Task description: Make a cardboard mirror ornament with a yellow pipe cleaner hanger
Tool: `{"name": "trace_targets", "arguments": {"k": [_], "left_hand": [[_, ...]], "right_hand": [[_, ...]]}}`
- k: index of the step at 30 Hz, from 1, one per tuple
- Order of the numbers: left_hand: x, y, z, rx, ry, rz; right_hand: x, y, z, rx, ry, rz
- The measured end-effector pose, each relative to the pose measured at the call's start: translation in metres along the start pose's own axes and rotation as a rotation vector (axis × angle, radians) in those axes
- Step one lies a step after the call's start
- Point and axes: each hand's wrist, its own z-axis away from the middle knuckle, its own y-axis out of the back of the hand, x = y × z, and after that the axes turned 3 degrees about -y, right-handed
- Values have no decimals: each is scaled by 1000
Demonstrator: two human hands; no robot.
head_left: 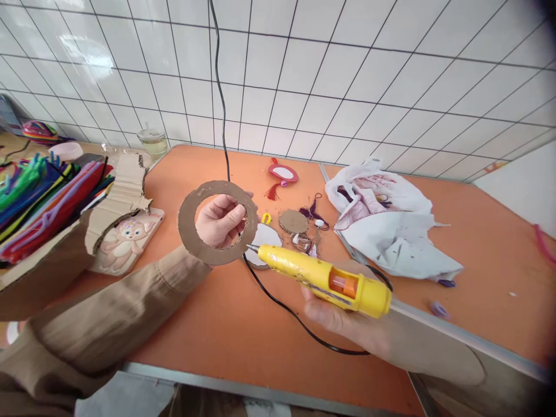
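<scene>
My left hand (222, 221) grips a flat cardboard ring (187, 223) by its right side, thumb in front, and the hand shows through the hole. In my right hand (334, 318) is a yellow hot glue gun (299, 266), whose metal nozzle points left at the ring's lower right edge. Whether the tip touches the cardboard I cannot tell. A clear glue stick runs out of the gun's back toward the lower right. Behind the ring and nozzle lies a white disc (267, 236), partly hidden. Just beyond it rests a small round cardboard disc (293, 221).
A red tasselled ornament (282, 174) lies near the tiled wall. At right sits a white plastic bag (382, 214). Colourful pipe cleaners (52, 202), torn cardboard (121, 191) and a phone case with a cartoon figure (128, 240) occupy the left. A black cord (299, 321) crosses the orange table.
</scene>
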Motion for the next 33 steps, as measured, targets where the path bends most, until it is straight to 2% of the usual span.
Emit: {"name": "trace_targets", "arguments": {"k": [4, 9, 14, 23, 33], "left_hand": [[-3, -1, 2, 49, 5, -19], [-7, -6, 5, 79, -13, -68], [-7, -8, 8, 110, -15, -105], [-6, -10, 8, 120, -23, -132], [-7, -12, 9, 94, -68, -107]], "right_hand": [[-6, 0, -2, -118, -3, -10], [-7, -8, -3, -26, 37, -23], [-6, -12, -3, -17, 64, 44], [-9, -10, -2, -99, -1, -19], [3, -12, -1, -121, 48, -46]]}}
